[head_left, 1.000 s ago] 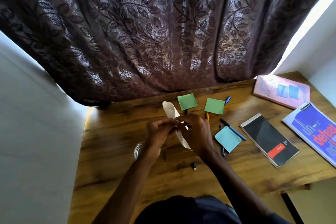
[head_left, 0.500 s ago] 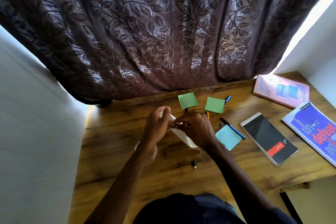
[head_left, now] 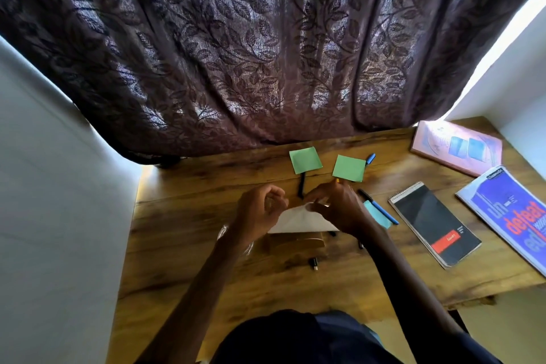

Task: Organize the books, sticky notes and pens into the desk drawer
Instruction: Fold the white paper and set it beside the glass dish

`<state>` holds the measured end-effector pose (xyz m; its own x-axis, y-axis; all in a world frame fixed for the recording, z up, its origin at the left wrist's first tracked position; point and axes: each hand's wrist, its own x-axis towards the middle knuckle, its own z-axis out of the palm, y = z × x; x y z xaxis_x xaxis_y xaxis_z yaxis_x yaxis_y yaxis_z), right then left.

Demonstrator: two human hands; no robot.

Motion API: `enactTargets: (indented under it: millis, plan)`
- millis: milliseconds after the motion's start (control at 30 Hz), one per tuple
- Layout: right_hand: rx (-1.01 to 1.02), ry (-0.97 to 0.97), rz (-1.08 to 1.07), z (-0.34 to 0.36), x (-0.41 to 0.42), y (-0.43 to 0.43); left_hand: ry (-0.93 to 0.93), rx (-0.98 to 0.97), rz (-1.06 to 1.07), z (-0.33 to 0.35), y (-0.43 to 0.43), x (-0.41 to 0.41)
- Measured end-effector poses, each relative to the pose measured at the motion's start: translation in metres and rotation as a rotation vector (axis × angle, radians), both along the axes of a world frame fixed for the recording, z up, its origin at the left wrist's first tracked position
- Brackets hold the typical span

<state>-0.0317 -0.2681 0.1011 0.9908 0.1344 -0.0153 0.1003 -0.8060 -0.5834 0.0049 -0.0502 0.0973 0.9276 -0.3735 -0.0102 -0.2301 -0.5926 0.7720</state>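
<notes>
White paper (head_left: 301,220) pinched by right hand (head_left: 336,210) — left hand (head_left: 260,213) curled beside (grip unclear).

On the desk (head_left: 183,230) we count 3 books (head_left: 434,221), 3 sticky notes (head_left: 305,159), 1 white paper (head_left: 301,220), at least 3 pens (head_left: 378,207).

I have swung the folded white paper sheet (head_left: 298,220) down from standing on end to lying low and wide under my right hand (head_left: 339,207). My left hand (head_left: 260,211) now sits at its left edge.

The notepad (head_left: 434,223) lies on the desk (head_left: 189,216), right of the paper (head_left: 301,220).
</notes>
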Motion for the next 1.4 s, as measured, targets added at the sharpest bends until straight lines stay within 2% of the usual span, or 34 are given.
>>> enactTargets:
  millis: [100,233,400,567,800,1033,1167,1400]
  plan:
    - [0.005,0.014,-0.012,-0.008,-0.003,0.005,0.132,0.135,-0.138,-0.014,0.001,-0.002]
    - [0.023,0.020,-0.041,-0.019,-0.005,0.010,0.180,0.319,-0.241,-0.031,0.003,-0.006]
    - [0.011,0.059,-0.085,-0.038,-0.006,0.012,0.040,0.447,-0.214,-0.050,0.001,-0.010]
    - [0.006,0.026,-0.137,-0.052,-0.007,0.013,-0.039,0.451,-0.183,-0.058,-0.004,-0.010]
    - [-0.017,-0.085,-0.111,-0.045,-0.009,0.018,-0.056,0.371,-0.099,-0.068,-0.002,-0.007]
    - [-0.011,-0.046,-0.110,-0.053,-0.011,0.020,0.045,0.381,-0.203,-0.076,0.000,-0.015]
    - [0.025,-0.074,-0.081,-0.050,-0.010,0.022,-0.025,0.347,-0.182,-0.080,-0.007,-0.021]
    - [0.040,-0.071,-0.073,-0.053,-0.011,0.015,-0.037,0.335,-0.133,-0.083,-0.014,-0.015]
